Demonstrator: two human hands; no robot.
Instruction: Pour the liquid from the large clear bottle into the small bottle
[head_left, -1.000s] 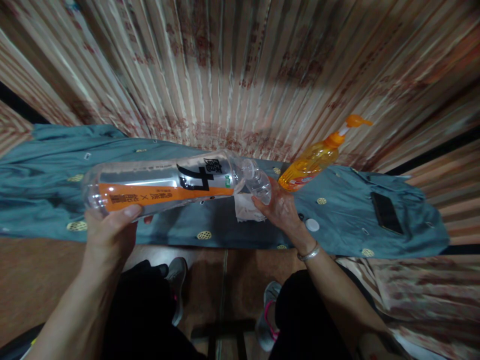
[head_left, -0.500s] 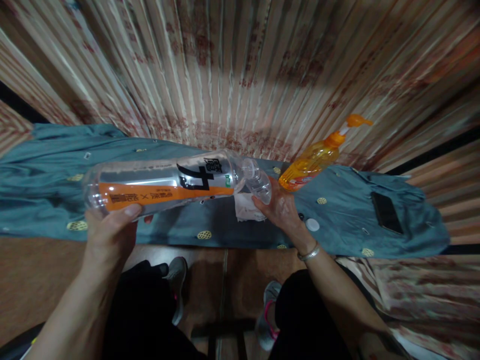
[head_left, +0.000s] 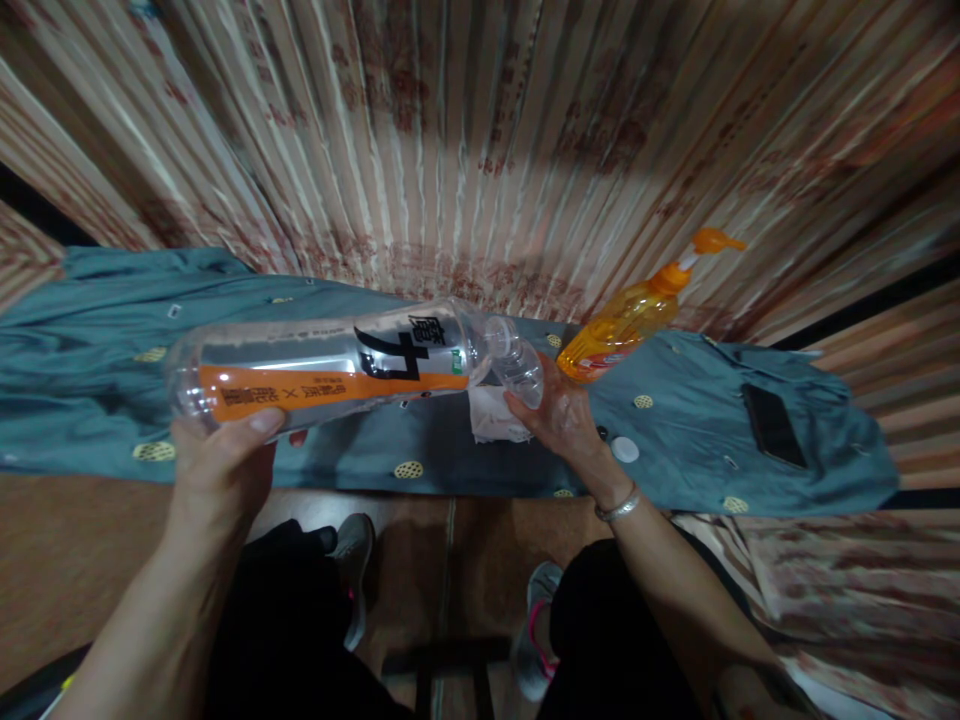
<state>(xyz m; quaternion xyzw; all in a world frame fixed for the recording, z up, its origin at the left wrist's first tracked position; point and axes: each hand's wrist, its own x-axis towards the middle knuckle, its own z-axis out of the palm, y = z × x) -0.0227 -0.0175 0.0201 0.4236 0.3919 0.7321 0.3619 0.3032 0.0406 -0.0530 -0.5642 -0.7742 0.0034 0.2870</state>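
Note:
My left hand [head_left: 229, 455] is wrapped round the base end of a large clear bottle [head_left: 322, 370] with an orange and silver label. The bottle lies almost level in the air, its neck pointing right. Its mouth meets the neck of a small clear bottle [head_left: 520, 368], which my right hand [head_left: 562, 410] grips with closed fingers. Just behind my right hand stands an orange pump bottle [head_left: 622, 325] of yellow-orange liquid. A white tissue [head_left: 496, 414] lies beneath the necks of the two clear bottles.
The blue-green cloth [head_left: 675, 450] covers a narrow table. On it, right of my right wrist, are a white round cap [head_left: 625, 449] and a small dark round piece [head_left: 602, 433]. A black phone [head_left: 775, 426] lies farther right. A pleated curtain [head_left: 465, 130] hangs behind.

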